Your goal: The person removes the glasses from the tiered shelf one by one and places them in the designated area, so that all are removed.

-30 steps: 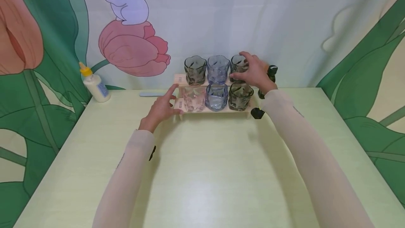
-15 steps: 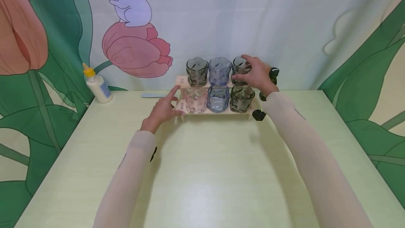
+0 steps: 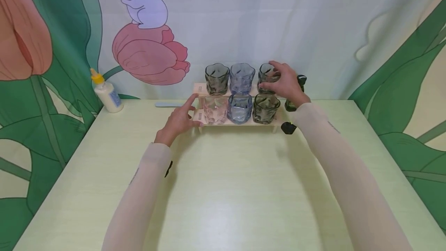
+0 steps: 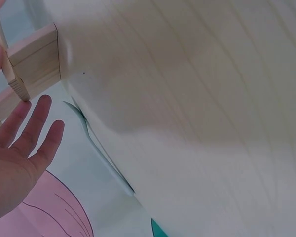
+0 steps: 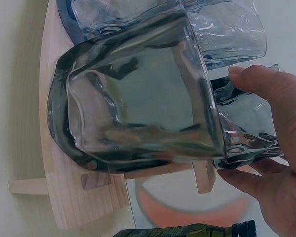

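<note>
at the bottom of my head view, two pale sleeves (image 3: 136, 196) reach from the lower corners across a light wooden table (image 3: 226, 189). past them, at the centre, is a two-step wooden stand (image 3: 200, 88) carrying six wavy glass cups, three to a step, all upright. the raised back step seems meant to keep the rear row visible and reachable above the front one.

on the front step, from left to right, i see a pink cup (image 3: 215, 109), a blue cup (image 3: 239, 107) and a smoky front cup (image 3: 266, 108). at the stand's left end, the left hand (image 3: 177, 121) has its fingers extended, gripping no cup; fingertips touch the wood, probably to steady it against a nudge from the other side.

on the back step are a grey cup (image 3: 217, 78), a pale blue cup (image 3: 242, 78) and, at the right, a smoky rear cup (image 3: 267, 76). the right hand (image 3: 287, 84) grips that last one from its outer side, thumb nearer me, fingers beyond, perhaps because neighbours crowd the other sides. i can't tell whether its base bears fully on the step.

at the table's far edge, left of centre, lies a thin pale stick (image 3: 168, 104); further left stands a yellow-capped glue bottle (image 3: 109, 98). a dark bottle (image 5: 187, 230) crosses the bottom of my right wrist view. behind hangs a printed curtain (image 3: 223, 22).
</note>
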The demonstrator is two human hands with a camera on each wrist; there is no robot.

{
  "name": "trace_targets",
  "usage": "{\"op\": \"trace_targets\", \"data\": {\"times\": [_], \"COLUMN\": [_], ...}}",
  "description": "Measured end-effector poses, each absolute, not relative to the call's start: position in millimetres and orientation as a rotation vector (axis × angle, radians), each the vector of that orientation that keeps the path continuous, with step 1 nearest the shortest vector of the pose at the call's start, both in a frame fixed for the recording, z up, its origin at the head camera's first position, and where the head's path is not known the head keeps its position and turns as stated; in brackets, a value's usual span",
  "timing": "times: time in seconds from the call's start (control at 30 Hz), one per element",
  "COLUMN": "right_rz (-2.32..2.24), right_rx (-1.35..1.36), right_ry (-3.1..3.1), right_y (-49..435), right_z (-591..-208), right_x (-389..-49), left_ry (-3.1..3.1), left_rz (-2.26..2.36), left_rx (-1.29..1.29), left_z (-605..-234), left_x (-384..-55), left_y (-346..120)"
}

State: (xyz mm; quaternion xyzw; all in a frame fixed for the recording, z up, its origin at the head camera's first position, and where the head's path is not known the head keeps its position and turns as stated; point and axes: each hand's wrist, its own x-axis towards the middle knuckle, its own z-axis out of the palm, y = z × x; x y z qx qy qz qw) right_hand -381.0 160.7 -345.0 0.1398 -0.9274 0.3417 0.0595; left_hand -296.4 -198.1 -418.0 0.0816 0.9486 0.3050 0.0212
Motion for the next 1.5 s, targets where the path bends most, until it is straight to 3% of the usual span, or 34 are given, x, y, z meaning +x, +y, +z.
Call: {"op": "trace_targets", "data": {"times": [1.5], "right_rz": [0.988], "right_rx": [0.378], "right_ry": [-2.658], "right_y": [226], "right_z": [-340], "right_x": [-321], "left_ry": [2.927], "left_rz": [0.936], "left_rx": [0.221], "left_z": [-417], "left_x": [-296], "left_y": [-197]}}
